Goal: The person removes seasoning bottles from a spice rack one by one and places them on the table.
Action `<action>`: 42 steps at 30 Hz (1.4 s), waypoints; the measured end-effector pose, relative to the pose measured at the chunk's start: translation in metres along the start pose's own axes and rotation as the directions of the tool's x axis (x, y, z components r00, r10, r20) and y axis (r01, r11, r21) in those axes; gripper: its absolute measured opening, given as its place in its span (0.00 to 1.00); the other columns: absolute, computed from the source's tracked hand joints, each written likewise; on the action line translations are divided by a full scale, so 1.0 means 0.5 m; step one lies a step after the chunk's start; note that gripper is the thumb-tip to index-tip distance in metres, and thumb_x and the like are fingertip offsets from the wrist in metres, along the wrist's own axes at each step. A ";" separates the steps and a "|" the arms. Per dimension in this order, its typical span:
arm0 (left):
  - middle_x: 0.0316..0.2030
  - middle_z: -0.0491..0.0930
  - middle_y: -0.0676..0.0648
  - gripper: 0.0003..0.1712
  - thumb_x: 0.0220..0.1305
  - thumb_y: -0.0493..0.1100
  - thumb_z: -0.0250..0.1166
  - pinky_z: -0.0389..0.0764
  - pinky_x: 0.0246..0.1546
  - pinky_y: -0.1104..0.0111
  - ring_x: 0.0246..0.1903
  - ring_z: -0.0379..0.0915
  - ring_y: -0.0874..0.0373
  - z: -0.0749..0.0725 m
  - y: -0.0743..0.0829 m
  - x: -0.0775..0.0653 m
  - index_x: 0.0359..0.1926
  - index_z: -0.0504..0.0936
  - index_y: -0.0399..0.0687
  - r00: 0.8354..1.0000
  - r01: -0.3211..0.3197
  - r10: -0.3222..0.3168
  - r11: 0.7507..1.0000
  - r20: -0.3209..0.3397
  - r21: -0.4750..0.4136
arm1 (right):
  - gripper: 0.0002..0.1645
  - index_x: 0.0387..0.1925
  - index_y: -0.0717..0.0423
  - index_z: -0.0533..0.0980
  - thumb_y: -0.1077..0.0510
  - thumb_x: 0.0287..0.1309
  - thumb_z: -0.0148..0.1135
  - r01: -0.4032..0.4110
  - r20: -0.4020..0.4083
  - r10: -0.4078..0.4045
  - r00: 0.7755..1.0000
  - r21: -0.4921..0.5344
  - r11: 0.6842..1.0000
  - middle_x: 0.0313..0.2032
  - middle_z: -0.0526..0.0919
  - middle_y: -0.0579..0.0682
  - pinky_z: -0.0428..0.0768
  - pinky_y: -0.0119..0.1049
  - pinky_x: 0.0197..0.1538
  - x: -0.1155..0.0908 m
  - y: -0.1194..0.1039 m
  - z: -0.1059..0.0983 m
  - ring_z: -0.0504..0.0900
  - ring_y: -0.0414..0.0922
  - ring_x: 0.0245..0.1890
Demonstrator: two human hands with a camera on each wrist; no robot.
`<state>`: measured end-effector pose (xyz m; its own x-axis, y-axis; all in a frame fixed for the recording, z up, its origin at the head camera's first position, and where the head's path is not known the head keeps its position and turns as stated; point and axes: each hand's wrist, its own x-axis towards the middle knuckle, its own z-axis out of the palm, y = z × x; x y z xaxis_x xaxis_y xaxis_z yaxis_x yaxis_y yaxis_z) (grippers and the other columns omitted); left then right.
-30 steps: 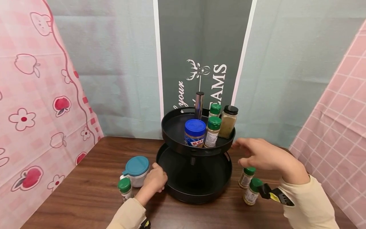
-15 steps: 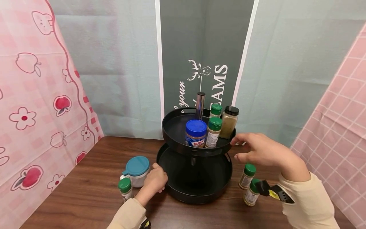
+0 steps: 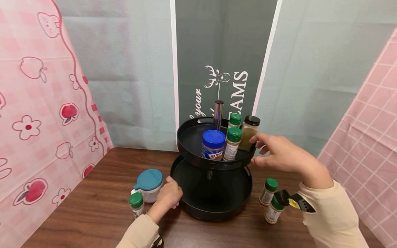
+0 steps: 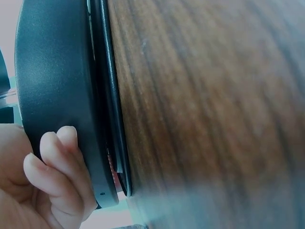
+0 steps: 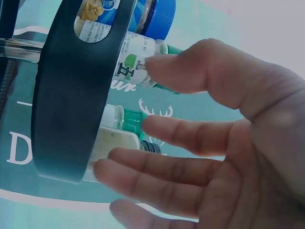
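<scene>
One black-capped jar (image 3: 248, 137), on the upper tray (image 3: 193, 138) right of centre, has just been drawn level with by the right hand (image 3: 281, 153), fingers spread: within reach now, contact unclear. Lower left of centre, the lower tray (image 3: 198, 198) is gripped by the left hand (image 3: 169, 195), fingers curled.

Head view from above, facing forward over the table (image 3: 80, 203) and tray stand (image 3: 214, 198), wrist views turned sideways, close beside the stand, shared by all three

Pink fruit-print cloth (image 3: 49, 131), deer-print backdrop (image 3: 224, 51), pink-grid cloth (image 3: 366, 137), wooden table (image 3: 90, 199)
</scene>
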<state>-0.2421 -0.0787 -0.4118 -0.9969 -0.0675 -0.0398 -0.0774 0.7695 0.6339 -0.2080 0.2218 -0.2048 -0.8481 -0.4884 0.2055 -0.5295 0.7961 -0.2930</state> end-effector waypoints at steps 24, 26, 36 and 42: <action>0.06 0.70 0.48 0.14 0.59 0.39 0.53 0.69 0.14 0.64 0.05 0.68 0.57 0.003 -0.002 0.001 0.39 0.61 0.33 1.000 -0.001 0.001 1.000 -0.005 0.018 | 0.33 0.59 0.59 0.64 0.61 0.51 0.65 0.157 -0.226 -0.152 0.962 0.005 0.988 0.40 0.75 0.55 0.74 0.45 0.37 0.062 -0.021 0.033 0.76 0.50 0.39; 0.06 0.70 0.49 0.14 0.59 0.39 0.53 0.69 0.14 0.64 0.05 0.68 0.58 0.004 -0.003 0.002 0.39 0.61 0.33 1.000 -0.004 0.004 1.000 -0.009 0.019 | 0.33 0.59 0.58 0.64 0.61 0.51 0.65 0.175 -0.242 -0.174 0.954 -0.018 0.984 0.41 0.72 0.54 0.72 0.43 0.35 0.064 -0.025 0.036 0.74 0.50 0.36; 0.05 0.69 0.49 0.14 0.59 0.39 0.54 0.68 0.14 0.64 0.04 0.67 0.57 0.004 -0.002 0.002 0.39 0.61 0.33 1.000 -0.001 0.002 1.000 -0.016 0.021 | 0.29 0.56 0.55 0.68 0.61 0.51 0.64 0.188 -0.277 -0.195 0.941 -0.051 0.981 0.39 0.70 0.56 0.70 0.41 0.31 0.080 -0.030 0.063 0.69 0.50 0.31; 0.06 0.70 0.49 0.14 0.59 0.39 0.53 0.68 0.14 0.64 0.05 0.68 0.57 0.005 -0.002 0.002 0.40 0.61 0.33 1.000 0.002 -0.002 1.000 -0.013 0.025 | 0.27 0.53 0.56 0.68 0.63 0.49 0.64 0.239 -0.323 -0.244 0.914 -0.053 0.969 0.37 0.73 0.54 0.72 0.40 0.31 0.087 -0.023 0.073 0.70 0.49 0.32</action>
<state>-0.2429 -0.0780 -0.4142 -0.9966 -0.0770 -0.0309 -0.0797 0.7851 0.6142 -0.2395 0.1782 -0.2264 -0.6399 -0.5249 0.5612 -0.7154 0.6737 -0.1856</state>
